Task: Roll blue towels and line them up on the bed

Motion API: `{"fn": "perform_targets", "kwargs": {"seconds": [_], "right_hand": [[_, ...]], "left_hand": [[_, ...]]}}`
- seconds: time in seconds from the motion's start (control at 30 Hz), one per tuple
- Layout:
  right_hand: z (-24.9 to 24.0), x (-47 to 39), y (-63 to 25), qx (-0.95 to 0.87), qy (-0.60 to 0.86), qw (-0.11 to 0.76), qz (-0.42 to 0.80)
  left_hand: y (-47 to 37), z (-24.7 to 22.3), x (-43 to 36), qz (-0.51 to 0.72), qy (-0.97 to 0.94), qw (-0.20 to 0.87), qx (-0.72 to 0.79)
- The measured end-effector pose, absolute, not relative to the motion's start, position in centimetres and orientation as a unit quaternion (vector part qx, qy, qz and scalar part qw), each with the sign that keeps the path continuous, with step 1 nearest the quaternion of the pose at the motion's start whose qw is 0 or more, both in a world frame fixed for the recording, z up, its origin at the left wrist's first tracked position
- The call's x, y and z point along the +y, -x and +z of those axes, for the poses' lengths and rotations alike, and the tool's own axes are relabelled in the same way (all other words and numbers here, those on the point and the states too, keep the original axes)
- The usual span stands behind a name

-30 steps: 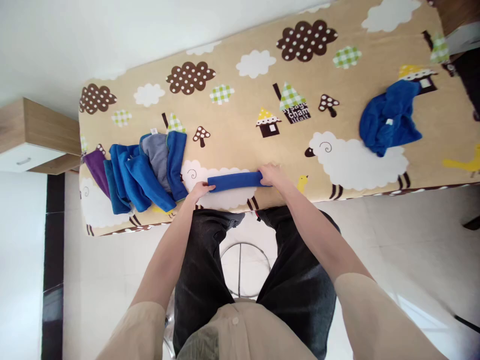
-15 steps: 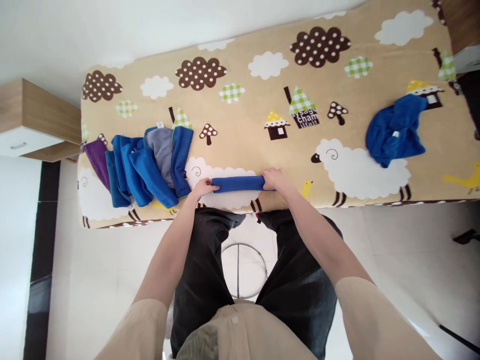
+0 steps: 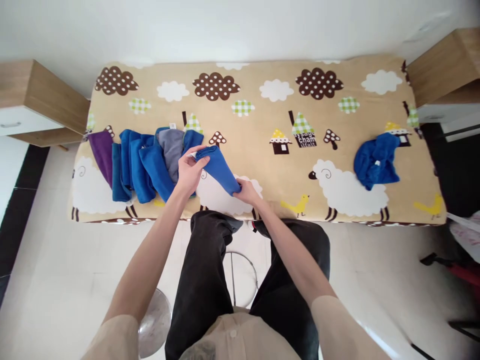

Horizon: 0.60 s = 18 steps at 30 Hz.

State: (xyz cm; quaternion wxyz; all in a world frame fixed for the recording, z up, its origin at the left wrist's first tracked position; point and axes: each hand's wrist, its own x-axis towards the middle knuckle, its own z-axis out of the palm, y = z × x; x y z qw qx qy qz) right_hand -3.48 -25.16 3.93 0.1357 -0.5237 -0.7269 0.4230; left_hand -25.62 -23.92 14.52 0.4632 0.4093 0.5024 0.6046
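Cloth: blue cloth (image 3: 219,170), folded into a long narrow strip, soft fleecy look, plain colour, no print seen.
Cloth pose: it ran on a slant from upper left to lower right, lifted at its left end, over the white sheep print near the front edge of the bed.
Cloth place: just right of the row, its upper end close beside the row's rightmost blue piece; touching or not, could not tell.
Left hand: left hand (image 3: 188,170) was clenched on the cloth's upper left end, fingers wrapped over the edge.
Right hand: right hand (image 3: 248,191) pinched the cloth's lower right end, close to the bed's front edge.
Row: row (image 3: 146,162) of folded cloths lay overlapped on the left part of the bed, each strip leaning on the next.
Row contents: purple piece (image 3: 102,154) at the far left, then several blue ones, grey piece (image 3: 172,150) toward the right, one more blue past it.
Heap: loose blue heap (image 3: 375,160), crumpled and unfolded, lay well apart on the right part of the bed, with a small white tag on it.
Bed: bed (image 3: 262,130) had a tan cover printed with sheep, clouds, houses, mushrooms and yellow birds.
Sides: wooden cabinet (image 3: 35,102) stood at the bed's left end, another wooden unit (image 3: 444,75) at its right end.
Person: sat on a metal stool (image 3: 240,275), dark trousers, beige short sleeves, knees against the bed's front edge.
Floor: pale tile floor (image 3: 75,270).
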Motion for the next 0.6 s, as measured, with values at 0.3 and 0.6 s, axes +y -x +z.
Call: {"fn": "perform_targets", "kwargs": {"seconds": [0.3,0.6], "right_hand": [[2.0,-27.7,17.0,-0.621,0.516,0.27,0.525],[-0.1,-27.8,18.1,-0.593,0.494,0.26,0.58]], "left_hand": [[29.4,19.4,-27.3,0.573,-0.515,0.417,0.482],[31.7,15.4,-27.9,0.529,-0.517,0.456,0.495]]}}
